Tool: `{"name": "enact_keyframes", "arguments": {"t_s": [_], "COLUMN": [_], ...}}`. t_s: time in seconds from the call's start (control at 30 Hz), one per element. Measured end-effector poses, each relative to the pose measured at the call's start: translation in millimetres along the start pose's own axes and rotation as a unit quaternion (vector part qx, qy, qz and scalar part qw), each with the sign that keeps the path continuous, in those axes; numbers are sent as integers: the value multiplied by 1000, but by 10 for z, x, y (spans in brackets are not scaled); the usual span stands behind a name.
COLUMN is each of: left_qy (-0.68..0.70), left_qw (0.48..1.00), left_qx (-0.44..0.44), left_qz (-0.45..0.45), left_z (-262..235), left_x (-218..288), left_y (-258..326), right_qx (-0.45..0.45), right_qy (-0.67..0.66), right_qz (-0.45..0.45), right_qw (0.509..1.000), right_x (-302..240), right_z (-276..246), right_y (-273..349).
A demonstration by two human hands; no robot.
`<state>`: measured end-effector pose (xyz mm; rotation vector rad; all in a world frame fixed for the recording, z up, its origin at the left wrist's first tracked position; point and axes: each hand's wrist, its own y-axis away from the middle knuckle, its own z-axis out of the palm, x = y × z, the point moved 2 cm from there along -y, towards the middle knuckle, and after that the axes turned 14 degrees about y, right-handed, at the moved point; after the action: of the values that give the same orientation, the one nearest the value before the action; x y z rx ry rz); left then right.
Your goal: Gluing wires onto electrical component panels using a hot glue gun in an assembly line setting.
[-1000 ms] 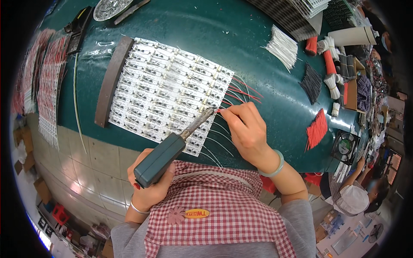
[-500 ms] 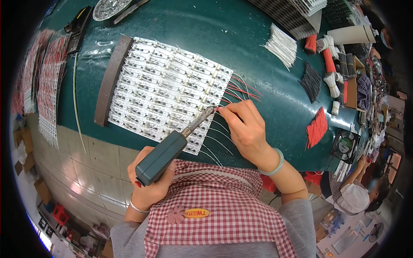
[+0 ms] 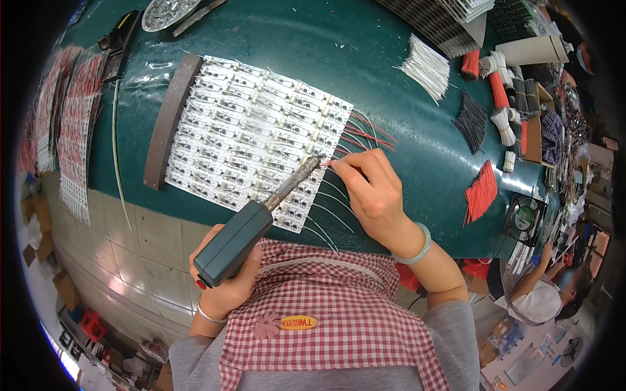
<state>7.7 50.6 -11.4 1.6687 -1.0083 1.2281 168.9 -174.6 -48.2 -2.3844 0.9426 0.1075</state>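
Observation:
A soldering iron with a dark green boxy handle (image 3: 233,244) is gripped in my left hand (image 3: 225,280). Its metal tip touches or nearly touches the right edge of a white circuit board panel (image 3: 251,140), which carries rows of small dark parts. Beside that tip, my right hand (image 3: 373,195) pinches the end of a red wire (image 3: 328,163) against the panel's edge. Several white wires (image 3: 332,214) trail off the edge nearer me, and red and white wires (image 3: 372,130) stick out farther up. A brown bar (image 3: 171,124) lies along the panel's left edge.
Bundles of white (image 3: 425,68), black (image 3: 471,122) and red wires (image 3: 481,192) lie on the green table's right side. A small fan (image 3: 523,219) stands at the right edge. Finished-looking wired panels (image 3: 79,130) hang at the left; a metal dish (image 3: 168,13) sits at the far left. A co-worker (image 3: 538,293) is at right.
The soldering iron has shifted slightly left, its tip drawing a little away from my right fingertips. My right hand stays nearly in place, still pinching the red wire.

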Motion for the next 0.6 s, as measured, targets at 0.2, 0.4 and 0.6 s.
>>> {"name": "enact_keyframes", "arguments": {"t_s": [0.2, 0.4, 0.6], "left_qy": [28, 11, -1], "left_qw": [1000, 1000, 1000], "left_qx": [8, -8, -28], "left_qz": [1, -4, 4], "left_z": [15, -33, -15], "left_x": [33, 22, 81], "left_y": [13, 51, 35], "right_qx": [38, 17, 5], "right_qy": [1, -19, -18], "right_qz": [-3, 4, 0], "right_qw": [999, 1000, 1000], "right_x": [-72, -121, -113], "right_z": [-63, -37, -29], "right_y": [-9, 83, 89]}}
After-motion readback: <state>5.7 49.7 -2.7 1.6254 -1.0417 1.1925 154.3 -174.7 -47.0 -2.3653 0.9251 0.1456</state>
